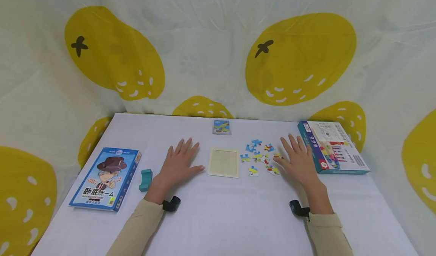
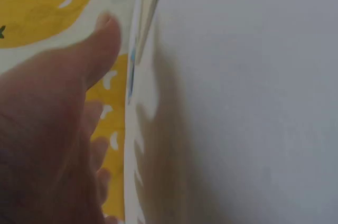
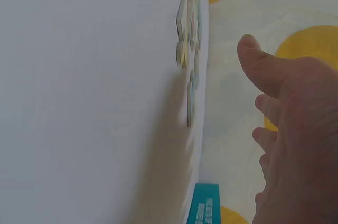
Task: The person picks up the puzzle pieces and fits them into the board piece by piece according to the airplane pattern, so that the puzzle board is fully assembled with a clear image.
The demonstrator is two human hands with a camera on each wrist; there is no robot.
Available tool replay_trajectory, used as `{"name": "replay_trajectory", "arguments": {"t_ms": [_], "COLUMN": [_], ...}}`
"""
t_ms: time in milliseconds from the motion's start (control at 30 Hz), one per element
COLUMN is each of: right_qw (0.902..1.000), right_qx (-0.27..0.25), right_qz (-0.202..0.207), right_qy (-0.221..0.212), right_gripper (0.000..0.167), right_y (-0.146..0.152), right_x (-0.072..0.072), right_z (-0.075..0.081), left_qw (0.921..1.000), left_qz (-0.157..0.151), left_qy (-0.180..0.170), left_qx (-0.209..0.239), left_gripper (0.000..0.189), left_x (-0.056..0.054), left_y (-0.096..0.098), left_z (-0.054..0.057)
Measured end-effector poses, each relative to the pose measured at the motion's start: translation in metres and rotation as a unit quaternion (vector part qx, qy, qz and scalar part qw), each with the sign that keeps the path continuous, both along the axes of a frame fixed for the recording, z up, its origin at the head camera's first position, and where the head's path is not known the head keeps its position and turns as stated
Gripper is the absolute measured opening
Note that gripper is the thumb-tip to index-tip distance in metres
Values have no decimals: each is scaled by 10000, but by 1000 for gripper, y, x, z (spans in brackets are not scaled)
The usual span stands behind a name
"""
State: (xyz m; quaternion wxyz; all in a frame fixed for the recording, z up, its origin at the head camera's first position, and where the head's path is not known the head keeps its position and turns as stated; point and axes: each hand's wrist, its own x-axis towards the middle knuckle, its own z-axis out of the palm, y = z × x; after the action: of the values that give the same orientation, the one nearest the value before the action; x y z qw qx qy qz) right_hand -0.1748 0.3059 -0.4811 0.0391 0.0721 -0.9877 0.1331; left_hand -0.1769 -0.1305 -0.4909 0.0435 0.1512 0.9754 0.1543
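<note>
My left hand [image 1: 176, 165] is spread palm down over the table, left of a square wooden puzzle frame [image 1: 208, 165], and holds nothing. Its shadow falls on the white cloth in the left wrist view. My right hand [image 1: 298, 163] is spread too, its thumb over the right edge of a loose group of jigsaw pieces [image 1: 253, 170] in blue, yellow, white and red. In the right wrist view, pieces [image 3: 183, 18] lie flat beyond the raised thumb. Behind the frame lies a small picture card [image 1: 221, 127] with a yellow airplane on blue.
A blue game box [image 1: 105, 180] lies at the left, with a teal curved block [image 1: 145, 180] beside it. At the back right is a teal and white box [image 1: 335, 146]. A pale curtain [image 1: 204, 40] with yellow fruit shapes hangs behind the table.
</note>
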Motion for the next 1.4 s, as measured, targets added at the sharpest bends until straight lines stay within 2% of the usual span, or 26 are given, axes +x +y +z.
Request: {"name": "replay_trajectory", "arguments": {"t_ms": [100, 167, 433, 533, 733, 867, 1133, 1400], "right_qw": [9998, 9994, 9966, 9946, 9948, 9950, 9941, 9913], "right_qx": [-60, -130, -461, -659, -633, -650, -834, -1056], "right_qz": [181, 291, 434, 459, 612, 666, 420, 178], "right_qy": [-74, -122, -532, -655, -504, -364, -555, -771], "right_gripper": [82, 81, 69, 62, 44, 39, 37, 37], "right_y": [-9, -17, -52, -66, -85, -93, -100, -102], "right_x": [-9, -13, -24, -25, -28, -32, -40, -46], "right_z": [-2, -1, 6, 8, 4, 0, -5, -2], "left_qw": [9991, 9982, 9977, 9968, 9946, 9937, 9926, 9918], "left_qz": [-354, -471, -528, -572, -773, -890, -1002, -1069], "left_qy": [-250, -367, -432, -555, -680, -676, -679, -678], "left_qx": [-23, -30, -25, 45, 128, 125, 93, 153], "left_gripper": [91, 92, 93, 93, 92, 90, 83, 80], "left_x": [0, 0, -1, -1, 0, -2, -6, -8], "left_y": [5, 8, 15, 18, 20, 21, 25, 27], "left_z": [2, 2, -2, -2, -1, -1, -1, -1]}}
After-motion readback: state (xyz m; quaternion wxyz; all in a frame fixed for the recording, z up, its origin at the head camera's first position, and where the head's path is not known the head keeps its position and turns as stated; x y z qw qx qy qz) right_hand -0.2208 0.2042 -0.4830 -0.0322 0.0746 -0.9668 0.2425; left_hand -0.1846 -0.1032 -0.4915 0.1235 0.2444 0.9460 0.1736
